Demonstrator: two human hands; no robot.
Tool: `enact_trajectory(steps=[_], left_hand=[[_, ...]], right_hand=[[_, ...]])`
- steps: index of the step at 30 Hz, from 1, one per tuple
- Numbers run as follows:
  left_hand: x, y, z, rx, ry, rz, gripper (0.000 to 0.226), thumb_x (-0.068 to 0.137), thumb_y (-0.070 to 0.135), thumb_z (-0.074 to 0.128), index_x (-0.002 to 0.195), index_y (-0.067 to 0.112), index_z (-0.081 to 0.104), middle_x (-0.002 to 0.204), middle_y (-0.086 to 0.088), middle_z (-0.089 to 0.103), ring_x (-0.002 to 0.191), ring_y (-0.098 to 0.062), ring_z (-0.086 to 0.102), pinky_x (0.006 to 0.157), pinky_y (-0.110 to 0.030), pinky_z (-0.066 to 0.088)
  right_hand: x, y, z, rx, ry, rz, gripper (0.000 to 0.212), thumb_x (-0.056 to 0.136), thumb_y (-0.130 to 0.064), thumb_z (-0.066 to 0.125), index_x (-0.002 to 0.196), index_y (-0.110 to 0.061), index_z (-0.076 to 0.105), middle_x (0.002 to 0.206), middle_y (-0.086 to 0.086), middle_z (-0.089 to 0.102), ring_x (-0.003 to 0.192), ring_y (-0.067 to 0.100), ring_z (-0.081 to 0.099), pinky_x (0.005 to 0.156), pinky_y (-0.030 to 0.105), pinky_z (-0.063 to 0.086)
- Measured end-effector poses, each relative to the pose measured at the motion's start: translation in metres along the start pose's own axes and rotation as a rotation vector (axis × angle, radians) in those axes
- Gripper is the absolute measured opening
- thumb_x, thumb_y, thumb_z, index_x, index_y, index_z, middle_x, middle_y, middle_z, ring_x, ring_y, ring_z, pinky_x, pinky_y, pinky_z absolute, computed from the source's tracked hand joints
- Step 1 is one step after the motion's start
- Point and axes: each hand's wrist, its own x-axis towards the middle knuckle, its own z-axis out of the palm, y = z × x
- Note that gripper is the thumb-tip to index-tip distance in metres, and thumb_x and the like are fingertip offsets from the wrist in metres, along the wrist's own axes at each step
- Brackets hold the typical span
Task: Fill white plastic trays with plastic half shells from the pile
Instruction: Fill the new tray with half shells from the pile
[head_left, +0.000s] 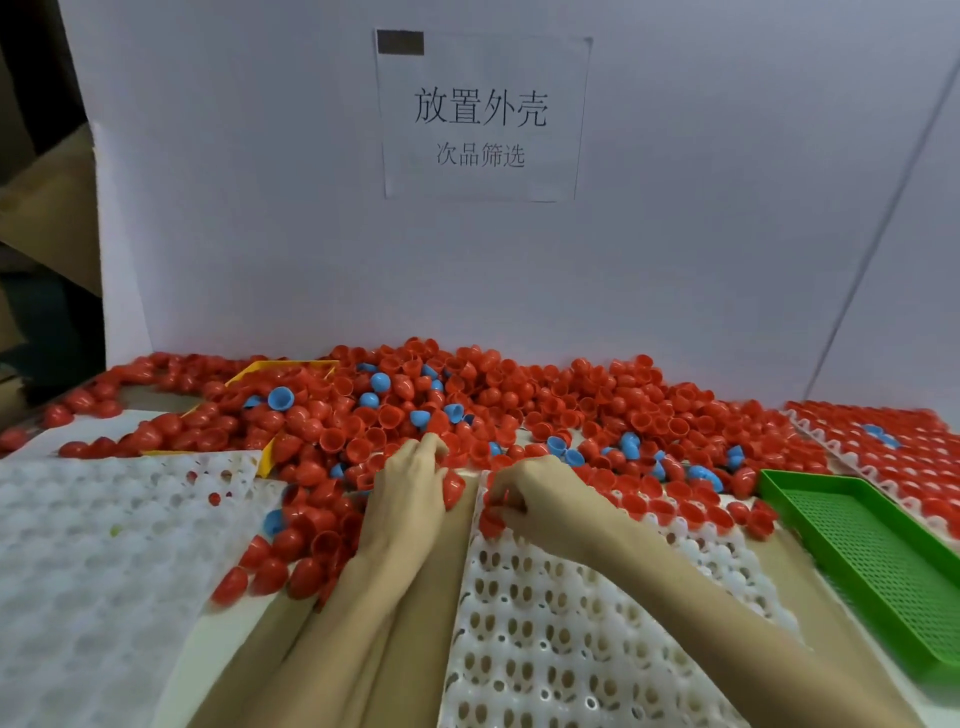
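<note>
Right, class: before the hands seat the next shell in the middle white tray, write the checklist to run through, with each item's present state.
1. Empty cells in the middle tray: ok, most are open.
2. Shells within reach: ok, the pile touches the tray's far edge.
3. Left hand has a shell: ok, a red shell sits by its fingers.
4. Right hand at the tray's far corner: ok.
5. Right hand's grip: cannot tell, fingers curl over red shells.
6. Blue shells mixed in: not ok if only red is wanted.

Red and few blue half shells (467, 410) heaped behind a mostly empty white tray (545, 639), far row filled.
</note>
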Motion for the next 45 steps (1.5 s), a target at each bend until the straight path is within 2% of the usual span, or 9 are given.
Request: enact_trajectory(steps=[7, 15, 22, 28, 31, 35, 40, 43, 45], left_hand=[[-0.001, -0.012, 0.008, 0.125, -0.191, 0.161, 0.044, 0.097, 0.018, 0.068, 0.14, 0.02, 0.058, 0.132, 0.007, 0.061, 0.127, -0.013, 0.047, 0.102, -0.026, 0.044], [0.0, -0.018, 0.01, 0.242, -0.197, 0.192, 0.04, 0.093, 0.027, 0.071, 0.132, 0.028, 0.058, 0.12, 0.012, 0.064, 0.121, -0.011, 0.049, 0.104, -0.028, 0.04], [0.001, -0.015, 0.009, 0.286, -0.211, 0.202, 0.033, 0.095, 0.026, 0.067, 0.127, 0.029, 0.06, 0.122, 0.015, 0.063, 0.121, -0.01, 0.049, 0.105, -0.027, 0.037], [0.004, 0.009, -0.002, -0.291, -0.04, 0.095, 0.047, 0.088, 0.01, 0.077, 0.128, 0.031, 0.063, 0.119, 0.02, 0.065, 0.107, 0.006, 0.062, 0.098, -0.012, 0.049], [-0.003, 0.032, -0.007, -0.623, -0.127, 0.043, 0.063, 0.085, 0.013, 0.084, 0.136, 0.034, 0.055, 0.122, 0.017, 0.07, 0.112, -0.002, 0.067, 0.095, -0.015, 0.052], [-0.022, 0.066, -0.012, -0.772, -0.271, 0.164, 0.047, 0.087, 0.016, 0.083, 0.127, 0.031, 0.063, 0.124, 0.01, 0.072, 0.116, -0.014, 0.069, 0.099, -0.023, 0.053], [-0.034, 0.08, -0.01, -0.529, -0.236, 0.299, 0.04, 0.087, 0.017, 0.082, 0.122, 0.033, 0.07, 0.113, 0.018, 0.072, 0.105, -0.002, 0.07, 0.09, -0.014, 0.054], [-0.019, 0.055, -0.018, -0.195, -0.061, 0.187, 0.037, 0.089, 0.007, 0.077, 0.123, 0.021, 0.07, 0.112, 0.017, 0.067, 0.099, -0.001, 0.066, 0.09, -0.015, 0.053], [-0.006, 0.032, -0.028, 0.032, 0.054, 0.091, 0.036, 0.091, -0.002, 0.069, 0.126, 0.007, 0.069, 0.118, 0.0, 0.065, 0.105, -0.016, 0.065, 0.096, -0.022, 0.049]], right_hand=[[0.001, -0.003, -0.005, 0.004, -0.028, 0.045, 0.014, 0.104, -0.02, 0.063, 0.11, -0.013, 0.074, 0.088, -0.006, 0.069, 0.073, 0.009, 0.063, 0.068, 0.019, 0.053], [-0.052, 0.059, -0.048, 0.303, 0.164, 0.199, 0.016, 0.105, -0.026, 0.061, 0.1, -0.023, 0.076, 0.072, -0.007, 0.072, 0.054, 0.01, 0.061, 0.053, 0.02, 0.051], [-0.094, 0.104, -0.058, 0.752, 0.251, 0.305, 0.022, 0.102, -0.029, 0.062, 0.099, -0.025, 0.083, 0.073, 0.004, 0.071, 0.06, 0.011, 0.058, 0.057, 0.019, 0.048], [-0.104, 0.109, -0.048, 0.975, 0.393, 0.308, 0.024, 0.094, -0.037, 0.062, 0.099, -0.027, 0.083, 0.074, 0.003, 0.067, 0.065, 0.013, 0.057, 0.058, 0.018, 0.05], [-0.108, 0.105, -0.054, 0.996, 0.361, 0.252, 0.02, 0.095, -0.034, 0.065, 0.104, -0.028, 0.082, 0.08, 0.004, 0.071, 0.07, 0.016, 0.061, 0.063, 0.02, 0.053], [-0.11, 0.088, -0.06, 0.987, 0.16, 0.071, 0.03, 0.099, -0.028, 0.072, 0.128, -0.031, 0.072, 0.108, 0.009, 0.078, 0.094, 0.02, 0.075, 0.08, 0.026, 0.06], [-0.108, 0.072, -0.056, 0.98, 0.022, 0.008, 0.036, 0.099, -0.024, 0.072, 0.135, -0.028, 0.067, 0.116, 0.009, 0.077, 0.106, 0.029, 0.075, 0.086, 0.032, 0.061], [-0.112, 0.08, -0.058, 0.959, 0.14, 0.12, 0.023, 0.102, -0.026, 0.064, 0.121, -0.028, 0.076, 0.105, 0.009, 0.079, 0.096, 0.028, 0.077, 0.083, 0.033, 0.062], [-0.114, 0.091, -0.057, 0.958, 0.25, 0.206, 0.022, 0.103, -0.024, 0.061, 0.11, -0.028, 0.08, 0.097, 0.01, 0.078, 0.089, 0.028, 0.076, 0.079, 0.032, 0.062]])
